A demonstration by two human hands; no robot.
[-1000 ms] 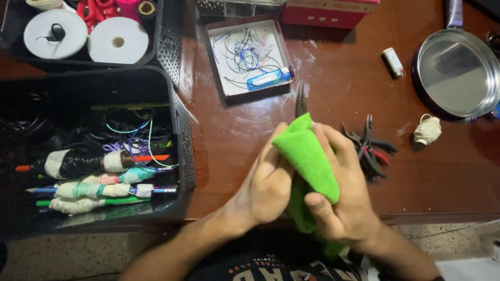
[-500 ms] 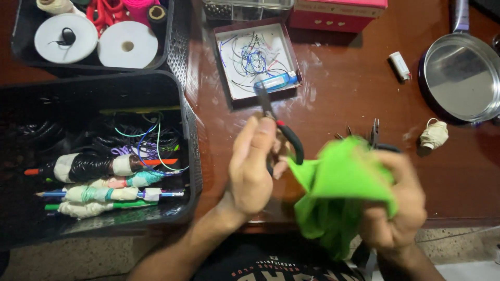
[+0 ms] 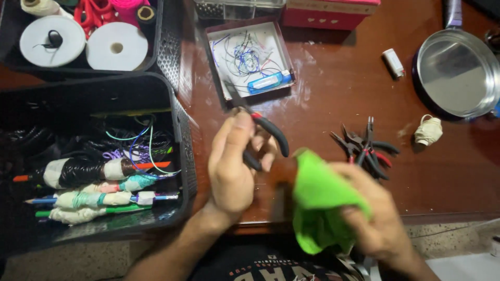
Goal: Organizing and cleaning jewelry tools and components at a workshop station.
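My left hand (image 3: 233,164) is closed around black-handled pliers (image 3: 260,136), tips pointing up toward the shallow wire tray (image 3: 250,58). My right hand (image 3: 377,221) grips a green cloth (image 3: 317,200) over the surface (image 3: 333,99) edge, near a pile of pliers (image 3: 364,147).

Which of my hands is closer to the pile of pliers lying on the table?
Right. Your right hand with the green cloth sits just below the pliers pile; your left hand is farther left.
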